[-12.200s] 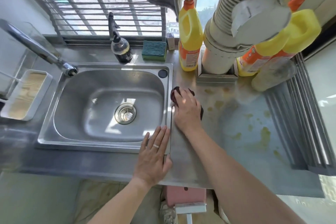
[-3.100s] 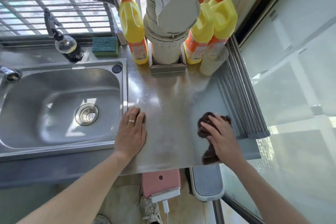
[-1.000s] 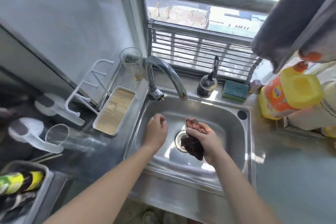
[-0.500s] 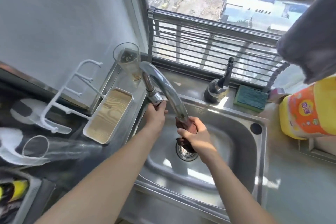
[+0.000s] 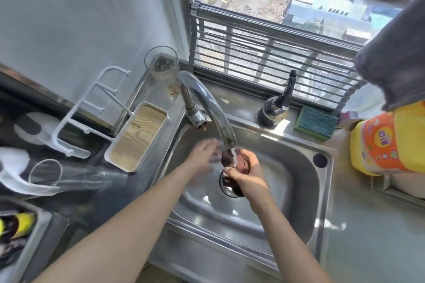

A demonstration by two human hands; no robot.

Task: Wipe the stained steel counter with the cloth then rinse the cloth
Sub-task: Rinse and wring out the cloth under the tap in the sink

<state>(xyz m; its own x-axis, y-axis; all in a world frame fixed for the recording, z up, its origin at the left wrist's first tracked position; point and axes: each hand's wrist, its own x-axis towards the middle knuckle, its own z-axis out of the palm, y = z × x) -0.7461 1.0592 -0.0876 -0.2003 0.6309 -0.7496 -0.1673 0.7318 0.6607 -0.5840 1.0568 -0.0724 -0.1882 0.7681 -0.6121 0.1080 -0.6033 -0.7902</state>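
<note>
Head view, reading left to right: a white rack (image 5: pixel 92 108) and a wood-lined tray (image 5: pixel 138 136) sit on the dark surface left of the sink (image 5: pixel 287 218), with a clear cup (image 5: pixel 163 69) behind the chrome faucet (image 5: pixel 207 108). My left hand (image 5: pixel 203 156) hangs over the basin just left of the spout; it is motion-blurred, fingers spread and holding nothing as far as I can tell. Water is running from the spout onto the dark cloth (image 5: pixel 232 163), which is bunched over the drain. My right hand (image 5: pixel 247 173) has its fingers curled tight round that cloth, lifting it into the stream, forearm reaching in from the lower right. Further right, a dark pump bottle (image 5: pixel 274 108), a green sponge (image 5: pixel 316 123) and a yellow detergent jug (image 5: pixel 388 142) stand along the back of the steel counter (image 5: pixel 372 236), which shows no stains in the part I can see.

I judge the wiping finished and the rinse now in hand. The next move probably calls for bringing the left hand onto the cloth so both hands can knead and wring it under the stream.
</note>
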